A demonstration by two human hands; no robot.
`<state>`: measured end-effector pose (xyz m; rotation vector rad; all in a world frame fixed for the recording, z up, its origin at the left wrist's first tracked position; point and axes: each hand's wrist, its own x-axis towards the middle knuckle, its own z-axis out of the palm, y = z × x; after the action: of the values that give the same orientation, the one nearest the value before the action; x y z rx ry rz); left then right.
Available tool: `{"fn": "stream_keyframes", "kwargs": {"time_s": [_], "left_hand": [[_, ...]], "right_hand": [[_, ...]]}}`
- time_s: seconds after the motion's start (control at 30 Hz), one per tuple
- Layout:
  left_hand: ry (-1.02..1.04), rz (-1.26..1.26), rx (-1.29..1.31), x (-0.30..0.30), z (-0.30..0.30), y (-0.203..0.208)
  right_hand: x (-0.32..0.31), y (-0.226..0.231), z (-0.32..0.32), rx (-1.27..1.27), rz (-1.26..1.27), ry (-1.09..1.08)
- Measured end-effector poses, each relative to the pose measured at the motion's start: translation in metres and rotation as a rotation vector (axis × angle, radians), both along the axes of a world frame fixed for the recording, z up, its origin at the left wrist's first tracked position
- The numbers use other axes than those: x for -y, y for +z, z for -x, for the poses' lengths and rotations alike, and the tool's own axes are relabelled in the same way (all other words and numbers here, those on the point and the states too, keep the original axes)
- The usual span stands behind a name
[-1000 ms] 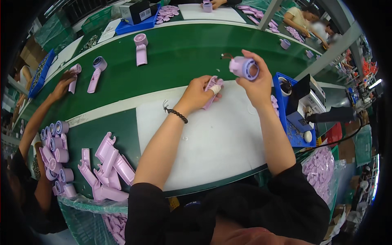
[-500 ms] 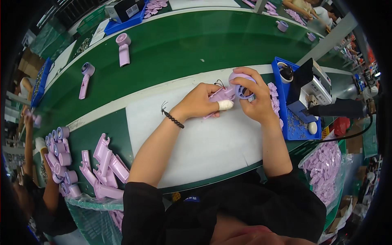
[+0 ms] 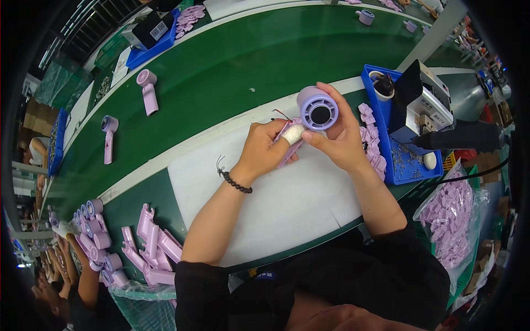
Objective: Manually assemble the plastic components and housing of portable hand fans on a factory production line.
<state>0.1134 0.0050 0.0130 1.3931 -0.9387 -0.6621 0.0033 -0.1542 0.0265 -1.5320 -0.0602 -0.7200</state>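
My left hand (image 3: 261, 149) is closed round a pink handheld-fan handle (image 3: 287, 155), with a white wrap on its thumb. Thin wires (image 3: 281, 114) stick up at the handle's upper end. In my right hand (image 3: 345, 144) is the round lilac fan head (image 3: 318, 108), gripped between thumb and fingers. Its ringed face with a dark centre points toward me. Head and handle meet beside my left thumb, which hides whether they are joined. Both parts are held above a white work mat (image 3: 215, 165).
At right stands a blue tray (image 3: 406, 175) with screws, beside small pink pieces (image 3: 372, 143) and a black electric screwdriver (image 3: 461, 139). Pink handle shells (image 3: 152, 243) and fan heads (image 3: 99, 237) lie at left. Fans (image 3: 148, 94) rest on the green belt (image 3: 221, 71). A co-worker (image 3: 83, 270) sits at left.
My right hand has turned the fan head so its ringed face shows more fully toward me. My left hand keeps its hold on the handle. The whole view has shifted slightly.
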Motion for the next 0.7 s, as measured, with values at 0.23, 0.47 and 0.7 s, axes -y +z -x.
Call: {"fn": "stream_keyframes", "kwargs": {"time_s": [0.23, 0.47, 0.7], "left_hand": [[0.009, 0.071, 0.18, -0.001, -0.003, -0.006], [0.178, 0.273, 0.014, 0.007, -0.002, 0.014], [0.115, 0.042, 0.716, -0.013, -0.015, 0.034]], "right_hand": [[-0.01, 0.001, 0.004, -0.051, -0.027, -0.107], [-0.008, 0.003, 0.008, 0.01, 0.032, -0.166], [-0.011, 0.0, 0.009, 0.052, 0.179, -0.203]]}}
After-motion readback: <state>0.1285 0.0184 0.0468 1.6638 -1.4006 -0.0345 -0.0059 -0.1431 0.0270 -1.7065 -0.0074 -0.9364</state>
